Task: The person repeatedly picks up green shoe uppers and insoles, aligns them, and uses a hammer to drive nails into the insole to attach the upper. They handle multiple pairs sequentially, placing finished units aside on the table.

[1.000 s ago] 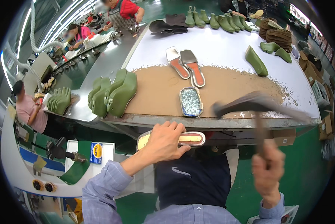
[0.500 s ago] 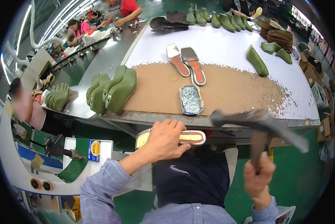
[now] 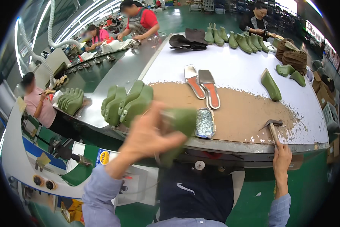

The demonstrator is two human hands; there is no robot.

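Observation:
My left hand [image 3: 149, 134] is closed around a green shoe last [image 3: 183, 121], held over the table's front edge. Both are smeared by motion, and the last's underside cannot be made out. In my right hand [image 3: 282, 159] is the wooden handle of a hammer [image 3: 273, 130]; its dark metal head is at the table's surface near the front right. A shallow tray [image 3: 205, 124] of small silvery nails sits just beyond the last. Behind the tray lie two sole-shaped pieces, a left one [image 3: 194, 83] and a right one [image 3: 209, 89], in orange with silvery edges.
Several green lasts [image 3: 126, 100] stand at the table's left corner, with more [image 3: 240, 39] along its far edge. A single last [image 3: 271, 85] lies at the right, near brown stacked pieces [image 3: 294, 60]. A white machine [image 3: 18, 159] is at my left. Other people work beyond the table.
My left hand has lifted the last from below the table edge and turned it, green side showing. My right hand has brought the hammer from mid-swing to the table at the right.

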